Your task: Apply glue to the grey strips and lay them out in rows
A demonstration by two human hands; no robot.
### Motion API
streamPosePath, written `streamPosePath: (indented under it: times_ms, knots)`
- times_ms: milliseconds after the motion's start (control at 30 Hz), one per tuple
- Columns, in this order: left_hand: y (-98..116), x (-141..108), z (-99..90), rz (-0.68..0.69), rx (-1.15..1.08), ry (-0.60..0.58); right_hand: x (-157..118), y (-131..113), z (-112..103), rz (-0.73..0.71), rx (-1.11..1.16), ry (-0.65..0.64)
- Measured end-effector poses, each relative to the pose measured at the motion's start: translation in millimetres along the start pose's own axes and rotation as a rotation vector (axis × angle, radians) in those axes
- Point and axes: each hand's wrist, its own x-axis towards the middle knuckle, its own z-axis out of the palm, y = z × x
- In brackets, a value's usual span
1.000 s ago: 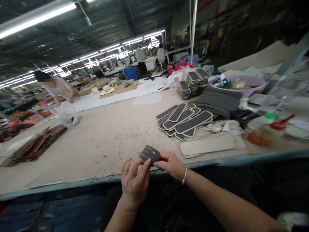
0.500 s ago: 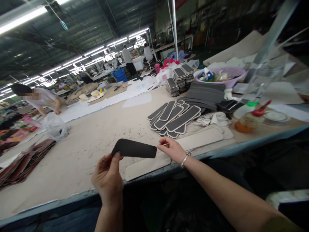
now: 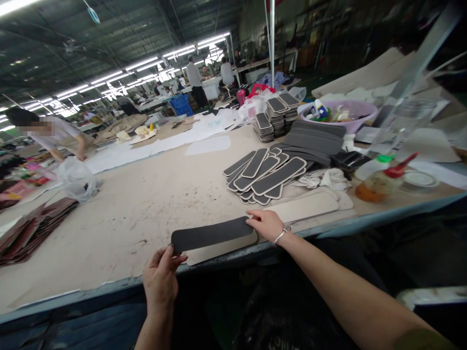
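Observation:
A dark grey rounded strip [image 3: 209,234] stretches between my two hands, over a larger cream-coloured panel [image 3: 226,247] at the table's front edge. Its left end is pinched by the thumb and fingers of my left hand [image 3: 160,274]. My right hand [image 3: 267,225] has its fingertips closed on the strip's right end, with the index finger reaching past the corner. The strip covers the far part of the panel; whether it touches the panel along its whole length I cannot tell. Just beyond my right hand lies a loose pile of grey pieces with cream borders [image 3: 279,176].
Another cream panel [image 3: 310,206] lies to the right. Behind it are stacked grey strips [image 3: 314,138], a purple basin [image 3: 359,116] and a red-nozzled bottle [image 3: 375,187] of amber liquid. Brown sheets [image 3: 40,228] lie at left. A co-worker [image 3: 54,133] bends over the far-left table side.
The grey strip has come down from a raised, bent position to lie flatter over the cream panel. My right hand has taken its right end, while my left hand has lowered.

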Motion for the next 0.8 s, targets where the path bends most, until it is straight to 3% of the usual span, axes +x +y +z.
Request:
streamPosePath:
  times_ms: [133,267,533,800]
  knots:
    - [-27.7,15.5,-31.2,-0.033,0.487,-0.134,-0.6,5.6,3.8,0.046,-0.123,-0.018]
    - [-37.4,25.4,-38.6,0.002,0.862,-0.308,2.1,15.8,13.5,0.061,-0.227,-0.029]
    - [-43.4,40.0,-36.7,0.064,1.176,-0.421,5.1,19.8,19.8,0.066,-0.345,-0.085]
    - [-48.7,33.0,-30.1,0.110,1.343,-0.369,9.3,24.0,22.9,0.067,-0.479,-0.168]
